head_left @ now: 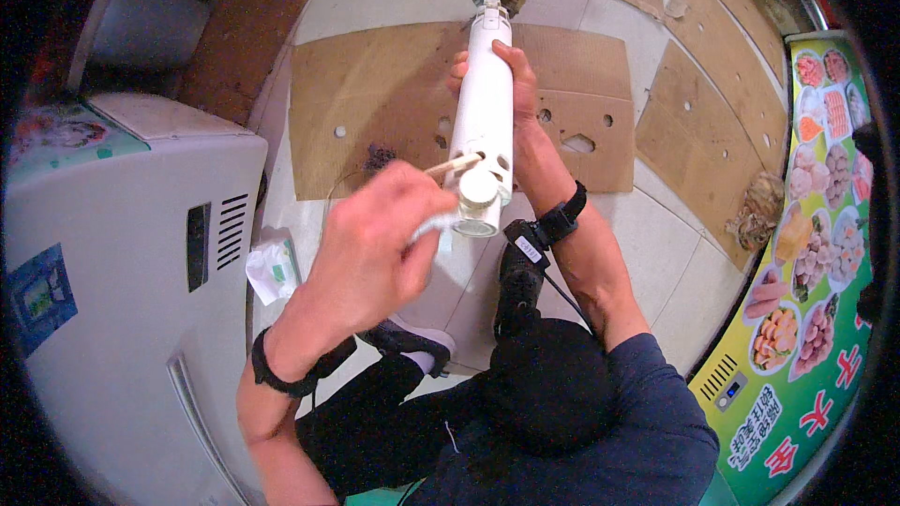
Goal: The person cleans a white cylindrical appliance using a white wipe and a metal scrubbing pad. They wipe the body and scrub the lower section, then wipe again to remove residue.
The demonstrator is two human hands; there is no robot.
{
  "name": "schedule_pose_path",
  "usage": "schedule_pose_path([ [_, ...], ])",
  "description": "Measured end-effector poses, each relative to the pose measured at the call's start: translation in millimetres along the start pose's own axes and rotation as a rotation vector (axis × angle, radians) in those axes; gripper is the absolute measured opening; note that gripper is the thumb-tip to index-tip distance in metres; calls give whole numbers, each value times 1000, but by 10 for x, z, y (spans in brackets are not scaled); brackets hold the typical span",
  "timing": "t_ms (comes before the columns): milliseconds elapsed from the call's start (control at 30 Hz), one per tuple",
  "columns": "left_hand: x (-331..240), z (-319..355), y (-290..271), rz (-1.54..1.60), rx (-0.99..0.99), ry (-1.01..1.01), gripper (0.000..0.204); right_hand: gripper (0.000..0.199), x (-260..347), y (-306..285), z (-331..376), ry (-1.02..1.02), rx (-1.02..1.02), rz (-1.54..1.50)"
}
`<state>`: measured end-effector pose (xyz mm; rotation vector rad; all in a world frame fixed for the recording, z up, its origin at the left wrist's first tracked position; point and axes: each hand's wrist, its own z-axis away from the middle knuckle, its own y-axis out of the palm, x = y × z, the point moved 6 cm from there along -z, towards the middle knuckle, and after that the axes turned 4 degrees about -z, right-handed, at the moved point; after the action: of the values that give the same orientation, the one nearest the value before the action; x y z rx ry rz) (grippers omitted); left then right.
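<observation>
Light floor tiles [637, 267], partly covered by flat brown cardboard [586, 61], lay beneath the work, with a white cabinet [122, 215] at the left and a picture-covered freezer [811, 225] at the right. Raised above the cardboard between the person's 2 hands was a white tube [485, 94], tilted so that its near end, with several holes and a ribbed round knob [479, 189], faced the body. The right hand [520, 84] was closed around the tube towards its far end, thumb laid along 1 side and fingers showing on the other. The left hand [380, 234], blurred, was curled around a pale stick [459, 164], whose tip reached the holes; whether it had entered 1 of them could not be told. Working well here seemed to call for a firm right grip, since a tube held in mid-air would likely roll or swing under side pressure. Short, light strokes looked wiser than prying, with the stick lined up to 1 hole at a time and the left knuckles clear of the knob. Tilting the holes towards the eyes would probably have made the tip easier to follow.
</observation>
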<state>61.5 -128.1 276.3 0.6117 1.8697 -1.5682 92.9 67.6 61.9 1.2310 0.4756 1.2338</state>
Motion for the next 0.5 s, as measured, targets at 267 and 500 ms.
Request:
schedule_pose_path([
  [267,363,202,-148,216,-167,-210,28,53,-50,-264,218,2,118,-156],
  [500,706,-153,935,334,8,-34,23,58,-116,-510,399,30,96,-105],
])
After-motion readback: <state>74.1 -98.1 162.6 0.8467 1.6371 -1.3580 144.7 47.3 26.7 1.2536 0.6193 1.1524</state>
